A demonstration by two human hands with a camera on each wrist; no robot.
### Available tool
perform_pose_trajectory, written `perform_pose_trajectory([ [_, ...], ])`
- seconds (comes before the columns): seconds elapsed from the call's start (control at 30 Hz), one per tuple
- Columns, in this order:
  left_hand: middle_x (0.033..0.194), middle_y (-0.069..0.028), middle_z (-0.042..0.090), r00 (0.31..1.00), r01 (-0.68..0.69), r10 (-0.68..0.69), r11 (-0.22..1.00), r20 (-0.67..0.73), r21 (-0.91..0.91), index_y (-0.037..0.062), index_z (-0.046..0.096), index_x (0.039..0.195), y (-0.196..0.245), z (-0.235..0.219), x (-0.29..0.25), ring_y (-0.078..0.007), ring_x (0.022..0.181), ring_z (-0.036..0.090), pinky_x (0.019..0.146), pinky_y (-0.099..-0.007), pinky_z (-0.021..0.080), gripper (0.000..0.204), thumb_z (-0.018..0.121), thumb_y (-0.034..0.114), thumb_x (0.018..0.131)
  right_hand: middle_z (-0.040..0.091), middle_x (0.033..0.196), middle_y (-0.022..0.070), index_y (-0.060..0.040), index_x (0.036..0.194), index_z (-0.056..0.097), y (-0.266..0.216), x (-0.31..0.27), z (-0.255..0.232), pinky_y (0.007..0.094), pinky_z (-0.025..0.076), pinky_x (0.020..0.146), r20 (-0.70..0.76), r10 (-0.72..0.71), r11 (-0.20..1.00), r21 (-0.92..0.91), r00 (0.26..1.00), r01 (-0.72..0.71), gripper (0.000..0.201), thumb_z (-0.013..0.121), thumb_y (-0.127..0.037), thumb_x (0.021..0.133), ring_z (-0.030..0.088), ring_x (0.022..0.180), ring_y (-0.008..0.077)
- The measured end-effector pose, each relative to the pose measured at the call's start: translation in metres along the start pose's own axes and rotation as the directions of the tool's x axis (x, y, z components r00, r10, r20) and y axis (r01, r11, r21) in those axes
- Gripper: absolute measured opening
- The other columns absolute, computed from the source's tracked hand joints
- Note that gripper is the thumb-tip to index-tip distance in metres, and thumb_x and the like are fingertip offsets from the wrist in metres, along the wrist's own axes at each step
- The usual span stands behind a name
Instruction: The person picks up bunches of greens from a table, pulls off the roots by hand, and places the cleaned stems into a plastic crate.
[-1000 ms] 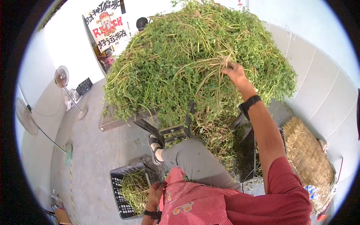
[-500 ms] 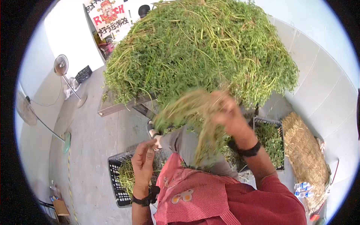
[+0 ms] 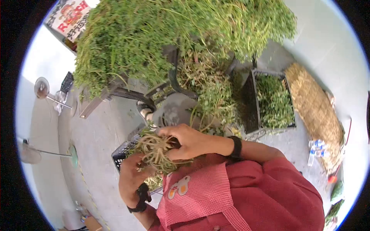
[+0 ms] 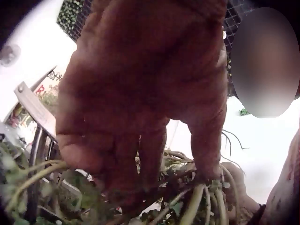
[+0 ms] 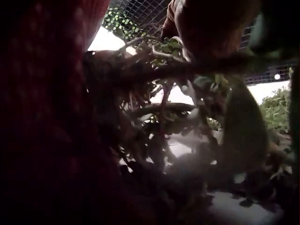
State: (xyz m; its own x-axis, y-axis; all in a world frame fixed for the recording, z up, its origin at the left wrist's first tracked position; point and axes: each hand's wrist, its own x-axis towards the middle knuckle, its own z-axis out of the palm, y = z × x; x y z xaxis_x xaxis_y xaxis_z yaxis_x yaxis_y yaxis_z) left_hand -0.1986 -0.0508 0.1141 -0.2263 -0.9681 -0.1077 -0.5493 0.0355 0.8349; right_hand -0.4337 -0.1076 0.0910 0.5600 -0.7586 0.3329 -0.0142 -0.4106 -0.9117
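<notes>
In front of my chest, a bunch of leafy greens [image 3: 152, 149] is held between both hands, its pale tangled stems facing up. My right hand [image 3: 190, 143] grips the bunch from the right, with thumb and forefinger around the stems. From the lower left, my left hand [image 3: 133, 175] holds the bunch with bent fingers. The left wrist view shows the left palm [image 4: 136, 79], its thumb and fingers pinching in among the stems [image 4: 194, 204]. The right wrist view is mostly dark, with leaves and stems [image 5: 164, 101] close to the camera.
A large heap of greens [image 3: 154, 34] covers a wooden-edged table [image 3: 90, 107] ahead. Below the hands stands a black crate [image 3: 118, 154], partly hidden. To the right are another crate [image 3: 251, 109] of greens, a straw mat [image 3: 312, 107] and plastic bottles [image 3: 317, 148]. Fans [image 3: 41, 87] stand left.
My right hand has brought the bunch from the heap down and left to my chest. The left hand has come up from beside the crate and taken hold of it. The head view has tilted down.
</notes>
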Motion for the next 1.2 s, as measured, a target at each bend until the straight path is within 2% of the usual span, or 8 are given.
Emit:
perform_pose_trajectory([
  [0.23,0.077,-0.0025,0.052,0.921,-0.092,0.211,0.934,-0.327,0.346,0.0014,0.061,0.092,0.032,-0.002,-0.004,-0.0138,0.065,0.043,0.057,-0.0287,0.035,0.041,0.076,0.028,0.065,0.055,0.06,0.0103,-0.0043,0.09,0.056,0.0,-0.004,0.013,0.0383,0.042,0.052,0.061,-0.131,0.99,0.063,0.989,0.127,0.034,0.067,-0.025,0.066,0.056,0.057,0.0296],
  [0.37,0.113,-0.0153,0.057,0.949,-0.134,0.067,0.97,-0.308,-0.205,-0.0077,0.052,0.116,0.044,0.019,0.0,-0.0222,0.107,0.053,0.091,-0.0349,0.042,0.053,0.068,0.02,0.074,0.056,0.063,0.0136,-0.0052,0.09,0.056,0.002,-0.003,0.02,0.0418,0.043,0.055,-0.012,-0.151,0.988,-0.043,0.988,0.15,0.042,0.071,-0.036,0.065,0.058,0.061,0.034],
  [0.47,0.102,-0.0089,0.06,0.978,0.119,-0.151,0.97,-0.143,-0.213,-0.0042,0.058,0.105,0.036,0.023,0.001,-0.0185,0.098,0.055,0.086,-0.0296,0.042,0.049,0.069,0.033,0.075,0.057,0.064,0.0139,-0.0052,0.088,0.057,0.007,-0.005,0.015,0.0425,0.044,0.055,-0.091,-0.123,0.986,-0.127,0.988,0.111,0.042,0.071,-0.038,0.067,0.058,0.062,0.0344],
  [0.7,0.1,-0.0036,0.059,0.994,-0.043,0.023,0.981,-0.103,-0.189,-0.0002,0.062,0.103,0.043,0.044,0.05,-0.0111,0.083,0.057,0.068,-0.0227,0.046,0.02,0.059,0.001,0.083,0.063,0.076,0.0119,-0.0031,0.092,0.064,0.023,0.009,-0.044,0.0319,0.048,0.064,0.005,0.012,1.0,0.011,1.0,-0.012,0.027,0.067,-0.024,0.075,0.061,0.069,0.0197],
  [0.83,0.089,-0.0032,0.06,0.974,-0.208,0.187,0.961,-0.127,-0.18,-0.0009,0.063,0.093,0.047,0.036,0.062,-0.0071,0.072,0.053,0.061,-0.0214,0.043,0.012,0.064,0.005,0.082,0.063,0.084,0.0063,0.0002,0.099,0.061,0.024,0.014,-0.06,0.0276,0.046,0.069,0.016,-0.193,0.981,0.027,0.981,0.192,0.025,0.064,-0.016,0.081,0.056,0.077,0.0104],
  [0.97,0.085,-0.0014,0.06,0.963,-0.267,0.258,0.947,-0.075,-0.176,-0.0008,0.063,0.093,0.048,0.019,0.06,-0.0076,0.071,0.054,0.061,-0.0221,0.044,0.013,0.063,0.01,0.085,0.06,0.088,0.0024,0.0009,0.103,0.059,0.022,0.013,-0.056,0.0251,0.044,0.072,0.106,-0.019,0.965,0.261,0.994,-0.01,0.027,0.065,-0.015,0.082,0.051,0.08,0.0073],
  [1.03,0.094,-0.0055,0.064,0.99,0.1,-0.023,0.798,0.136,-0.595,-0.0004,0.063,0.1,0.048,0.012,0.054,-0.0121,0.086,0.057,0.08,-0.0256,0.044,0.022,0.063,0.017,0.085,0.059,0.084,0.0005,0.0012,0.103,0.06,0.016,0.014,-0.058,0.0234,0.043,0.069,0.105,0.052,0.924,0.372,0.993,-0.087,0.027,0.066,-0.013,0.081,0.05,0.077,0.0067],
  [1.2,0.097,-0.0068,0.064,0.997,-0.051,0.075,0.73,0.006,-0.682,0.0013,0.064,0.095,0.03,0.01,0.06,-0.0145,0.09,0.058,0.086,-0.0297,0.042,0.02,0.062,0.019,0.086,0.057,0.078,-0.0004,0.004,0.102,0.059,0.012,0.018,-0.06,0.021,0.042,0.063,0.141,0.066,0.943,0.315,0.988,-0.108,0.028,0.063,-0.017,0.083,0.049,0.071,0.0049],
])
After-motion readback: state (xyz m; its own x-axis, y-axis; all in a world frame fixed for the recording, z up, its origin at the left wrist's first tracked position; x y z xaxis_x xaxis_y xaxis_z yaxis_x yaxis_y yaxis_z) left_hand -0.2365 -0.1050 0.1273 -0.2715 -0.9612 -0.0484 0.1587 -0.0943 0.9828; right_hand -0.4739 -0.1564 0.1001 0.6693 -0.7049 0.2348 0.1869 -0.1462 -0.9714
